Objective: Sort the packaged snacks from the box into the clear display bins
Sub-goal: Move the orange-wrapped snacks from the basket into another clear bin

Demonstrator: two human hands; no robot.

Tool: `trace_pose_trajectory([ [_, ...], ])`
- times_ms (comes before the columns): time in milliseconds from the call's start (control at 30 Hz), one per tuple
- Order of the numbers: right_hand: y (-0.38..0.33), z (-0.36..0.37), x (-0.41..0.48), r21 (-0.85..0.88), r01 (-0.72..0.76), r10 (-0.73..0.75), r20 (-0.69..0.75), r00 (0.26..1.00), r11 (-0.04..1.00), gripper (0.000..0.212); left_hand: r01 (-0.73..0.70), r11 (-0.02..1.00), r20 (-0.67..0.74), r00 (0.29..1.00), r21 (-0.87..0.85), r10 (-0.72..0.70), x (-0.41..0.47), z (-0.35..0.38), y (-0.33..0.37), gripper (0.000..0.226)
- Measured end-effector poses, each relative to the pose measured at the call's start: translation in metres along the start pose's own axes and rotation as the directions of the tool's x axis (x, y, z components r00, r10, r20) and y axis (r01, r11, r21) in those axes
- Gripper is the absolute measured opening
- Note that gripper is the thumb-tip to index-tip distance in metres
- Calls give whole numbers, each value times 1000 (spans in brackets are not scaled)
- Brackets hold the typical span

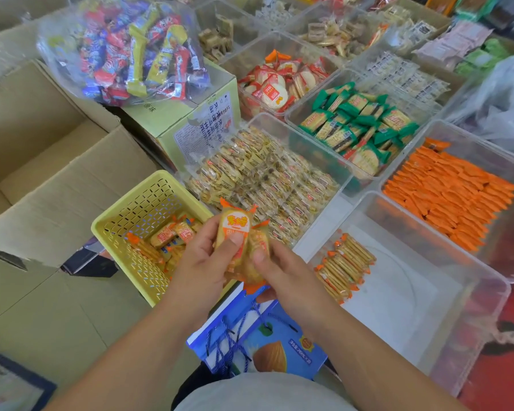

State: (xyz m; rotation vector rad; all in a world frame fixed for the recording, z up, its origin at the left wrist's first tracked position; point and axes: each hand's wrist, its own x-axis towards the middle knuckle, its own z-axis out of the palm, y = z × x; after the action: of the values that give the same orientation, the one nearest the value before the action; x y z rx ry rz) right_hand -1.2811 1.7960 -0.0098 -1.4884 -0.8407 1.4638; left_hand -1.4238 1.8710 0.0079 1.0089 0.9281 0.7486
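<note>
We are gripping orange snack packets in both closed hands, left and right, above the yellow basket.

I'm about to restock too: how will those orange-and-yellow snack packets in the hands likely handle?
The snack packets look light: both hands hold several by fingertips. The glossy wrappers probably slide against each other. The round contents look like crackers, so likely breakable if squeezed.

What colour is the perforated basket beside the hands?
Pale yellow basket, seen best in the head view.
</note>
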Motion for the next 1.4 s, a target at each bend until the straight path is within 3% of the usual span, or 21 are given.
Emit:
trace_pose_trajectory([
  [200,11,-13,-1,16,61,-58,-139,989,998,39,-3,993,55,999,120,-3,6,19,-13,27],
  [367,15,-14,-6,82,124,-102,-231,968,989,34,75,982,74,993,173,-89,6,47,-31,41],
  [467,8,-19,-14,99,172,-143,-243,959,980,33,142,963,52,986,230,-158,10,64,-39,34],
  [533,6,-29,-18,70,176,-152,-264,953,982,29,168,967,78,979,189,-186,13,72,-44,33],
  [600,13,-45,-21,49,160,-135,-326,936,986,40,243,962,116,959,124,-257,18,89,-56,49],
  [700,32,-72,-24,26,98,-75,-459,885,995,55,316,923,173,918,220,-356,22,125,-73,60],
  [800,52,-107,-27,-92,-25,-35,-599,800,995,57,256,908,306,881,332,-361,43,140,-86,45],
  [867,71,-138,-28,-155,-151,-4,-712,702,976,61,112,870,404,852,481,-333,60,145,-88,35],
  [933,92,-167,-29,-196,-295,18,-806,592,935,63,-144,693,443,854,706,-273,76,158,-102,46],
  [1000,111,-190,-29,-216,-427,38,-859,511,878,65,-414,391,528,810,822,-255,90,170,-119,60],
  [1100,129,-211,-21,-258,-546,47,-875,482,797,65,-623,75,602,708,779,-370,115,186,-141,72],
  [1200,136,-220,-11,-313,-612,37,-871,489,727,66,-716,-174,587,667,676,-459,139,202,-160,85],
  [1300,141,-224,-4,-358,-641,20,-864,503,679,71,-743,-303,543,652,597,-529,157,212,-174,95],
  [1400,144,-225,3,-416,-655,-3,-845,534,631,75,-761,-316,530,630,566,-568,165,214,-182,88],
])
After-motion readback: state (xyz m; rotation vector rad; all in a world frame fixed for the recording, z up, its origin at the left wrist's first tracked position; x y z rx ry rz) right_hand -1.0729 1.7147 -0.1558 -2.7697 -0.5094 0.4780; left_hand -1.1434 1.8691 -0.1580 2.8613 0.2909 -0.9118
